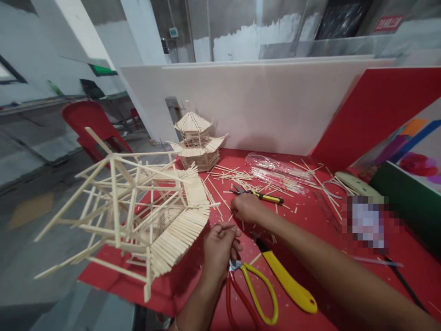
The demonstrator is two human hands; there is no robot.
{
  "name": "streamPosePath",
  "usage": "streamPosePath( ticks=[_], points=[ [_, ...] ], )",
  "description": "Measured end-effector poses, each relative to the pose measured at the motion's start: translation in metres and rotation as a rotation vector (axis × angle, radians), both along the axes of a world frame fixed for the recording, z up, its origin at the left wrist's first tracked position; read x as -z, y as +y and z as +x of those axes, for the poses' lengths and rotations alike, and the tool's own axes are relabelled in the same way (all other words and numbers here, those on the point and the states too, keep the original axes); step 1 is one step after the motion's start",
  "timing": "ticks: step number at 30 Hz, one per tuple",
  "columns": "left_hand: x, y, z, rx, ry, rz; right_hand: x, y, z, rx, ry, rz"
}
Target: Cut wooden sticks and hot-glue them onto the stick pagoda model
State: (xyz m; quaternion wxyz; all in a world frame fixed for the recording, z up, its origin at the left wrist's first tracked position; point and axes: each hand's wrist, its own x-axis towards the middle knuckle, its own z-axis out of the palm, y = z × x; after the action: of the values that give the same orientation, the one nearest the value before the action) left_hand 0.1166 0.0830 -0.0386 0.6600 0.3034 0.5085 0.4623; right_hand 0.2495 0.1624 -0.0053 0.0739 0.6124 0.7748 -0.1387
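Observation:
My left hand [220, 244] is above the red table beside the larger wooden stick pavilion [172, 230], palm side up with fingers curled; whether anything is in them I cannot make out. Past it, my right hand [248, 209] reaches down to the tabletop with its fingers pressed together, their tips partly hidden among loose thin sticks [232, 174]. Small yellow-and-black pliers [272, 198] lie just beyond the right hand. Scissors with red and yellow handles [263, 294] rest below my left hand. Under my right forearm is a yellow-handled cutting tool [289, 282], its dark end partly hidden.
A smaller finished-looking stick pagoda [196, 142] stands at the back, before a white board [275, 101]. A clear plastic bag of sticks [279, 172] and a roll of tape [334, 189] lie to the right. A red chair [91, 122] stands off to the left.

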Motion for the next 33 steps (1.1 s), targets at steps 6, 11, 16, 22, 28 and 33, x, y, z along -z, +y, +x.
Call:
streamPosePath(
  ticks=[6, 11, 16, 22, 28, 33],
  points=[
    [-0.001, 0.001, 0.002, 0.010, 0.032, 0.028, -0.012, -0.014, 0.015, -0.034, 0.161, 0.081],
    [-0.007, -0.010, -0.004, 0.169, 0.051, 0.067, -0.031, -0.068, 0.023, -0.116, 0.378, 0.178],
    [-0.013, -0.031, -0.018, 0.427, 0.014, 0.055, -0.023, -0.121, 0.018, -0.184, 0.649, 0.331],
    [-0.026, -0.057, -0.036, 0.353, -0.057, -0.066, -0.002, -0.173, 0.016, -0.009, 0.777, 0.495],
    [-0.029, -0.067, -0.034, 0.238, -0.037, -0.065, 0.006, -0.194, 0.010, 0.216, 0.861, 0.654],
    [-0.022, -0.053, -0.030, 0.299, 0.340, 0.256, -0.003, -0.185, 0.012, 0.210, 0.643, 0.529]
  ],
)
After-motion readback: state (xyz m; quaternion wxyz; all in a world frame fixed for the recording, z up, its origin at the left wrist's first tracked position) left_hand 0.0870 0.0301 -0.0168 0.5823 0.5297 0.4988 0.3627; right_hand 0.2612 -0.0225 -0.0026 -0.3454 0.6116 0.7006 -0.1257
